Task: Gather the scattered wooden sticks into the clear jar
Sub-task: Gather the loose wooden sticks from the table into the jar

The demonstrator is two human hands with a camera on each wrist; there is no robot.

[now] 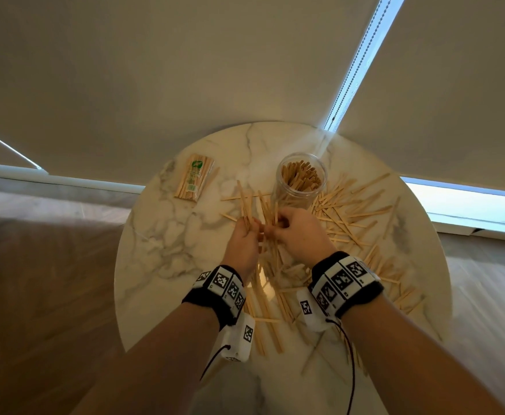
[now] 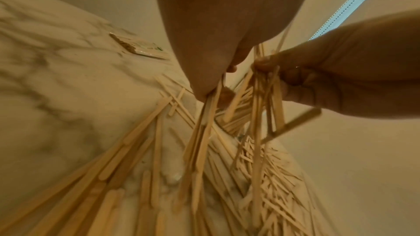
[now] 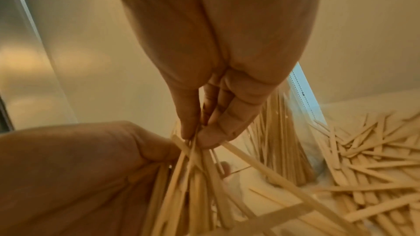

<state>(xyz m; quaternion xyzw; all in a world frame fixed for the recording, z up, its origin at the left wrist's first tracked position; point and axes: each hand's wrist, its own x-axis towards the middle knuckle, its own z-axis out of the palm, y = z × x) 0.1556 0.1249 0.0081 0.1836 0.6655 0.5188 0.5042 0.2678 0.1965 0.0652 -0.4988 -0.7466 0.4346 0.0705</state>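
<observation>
Loose wooden sticks (image 1: 347, 211) lie scattered over the round marble table (image 1: 161, 250), most of them right of and in front of the clear jar (image 1: 302, 178). The jar stands upright with several sticks inside it. Just in front of the jar my two hands meet over the pile. My left hand (image 1: 252, 229) grips a bundle of sticks (image 2: 202, 132) that fans out below the fist. My right hand (image 1: 276, 227) pinches a few sticks (image 3: 204, 164) between thumb and fingers, right against the left hand's bundle. The wall of the jar (image 3: 295, 132) shows behind my right fingers (image 3: 218, 132).
A sealed packet of sticks (image 1: 195, 181) lies at the table's back left. Roller blinds hang close behind the table. More sticks (image 1: 269, 307) lie between my wrists near the front edge. The left part of the tabletop (image 1: 155, 229) holds no sticks.
</observation>
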